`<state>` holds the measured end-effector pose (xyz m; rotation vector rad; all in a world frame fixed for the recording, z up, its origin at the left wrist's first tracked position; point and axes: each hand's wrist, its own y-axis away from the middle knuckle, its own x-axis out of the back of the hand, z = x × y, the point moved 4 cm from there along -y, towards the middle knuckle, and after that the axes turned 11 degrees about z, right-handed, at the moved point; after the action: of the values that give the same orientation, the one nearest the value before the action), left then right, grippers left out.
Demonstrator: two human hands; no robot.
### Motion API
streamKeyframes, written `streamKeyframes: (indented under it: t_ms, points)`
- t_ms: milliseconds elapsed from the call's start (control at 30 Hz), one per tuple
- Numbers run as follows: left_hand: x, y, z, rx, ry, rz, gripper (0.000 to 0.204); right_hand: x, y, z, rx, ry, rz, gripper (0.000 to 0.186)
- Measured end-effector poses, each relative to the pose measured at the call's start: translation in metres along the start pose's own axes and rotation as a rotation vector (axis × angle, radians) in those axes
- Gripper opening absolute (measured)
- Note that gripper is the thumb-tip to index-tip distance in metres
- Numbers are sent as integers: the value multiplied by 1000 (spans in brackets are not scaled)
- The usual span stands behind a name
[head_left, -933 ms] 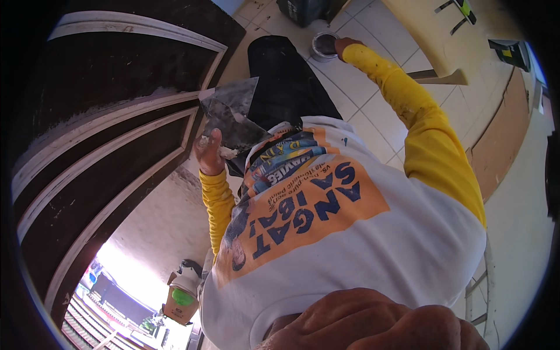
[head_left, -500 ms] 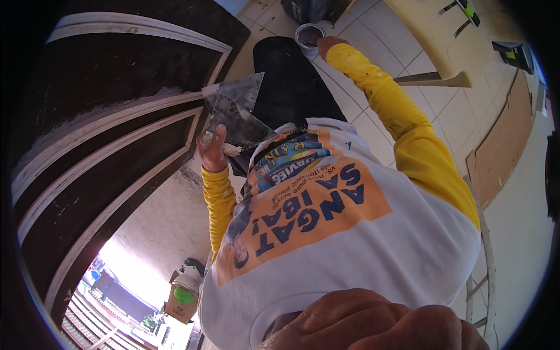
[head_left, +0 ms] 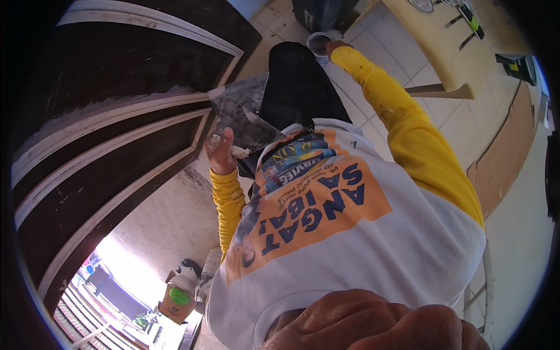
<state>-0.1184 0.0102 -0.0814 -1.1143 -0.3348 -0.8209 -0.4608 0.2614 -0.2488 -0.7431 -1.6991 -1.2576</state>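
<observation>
My left hand (head_left: 220, 153), with pale paste on its fingers, grips the near edge of a clear, thin sheet (head_left: 238, 96) smeared with grey. The sheet is tilted beside my dark-trousered leg, close to the dark door. Farther off, my right hand (head_left: 336, 46) is closed at the right rim of a round can (head_left: 318, 53) on the floor. Dark contents show inside the can. Whatever those fingers hold is too small and hidden to make out.
A dark panelled door (head_left: 116, 64) with pale, worn mouldings stands along the left. At the upper right is a cream table (head_left: 431, 35), with flat cardboard (head_left: 507, 151) beyond it. A dark bin (head_left: 321, 14) stands behind the can. A cardboard box (head_left: 175, 303) sits at the lower left.
The view has shifted slightly, so most things appear a little farther right and lower. My right hand remains at the can, and my left hand keeps hold of the sheet.
</observation>
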Motion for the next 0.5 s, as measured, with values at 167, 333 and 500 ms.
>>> streamKeyframes:
  t_ms: [167,333,500]
  points:
    - [-2,-5,3,-59,-22,10,40,-8,11,10,-92,-152,30,30]
    - [-21,-23,-3,-137,-2,-68,38,21,29,35,-82,-115,33,31]
    - [-77,-59,-16,-73,86,-5,27,50,65,79,9,-121,76,27]
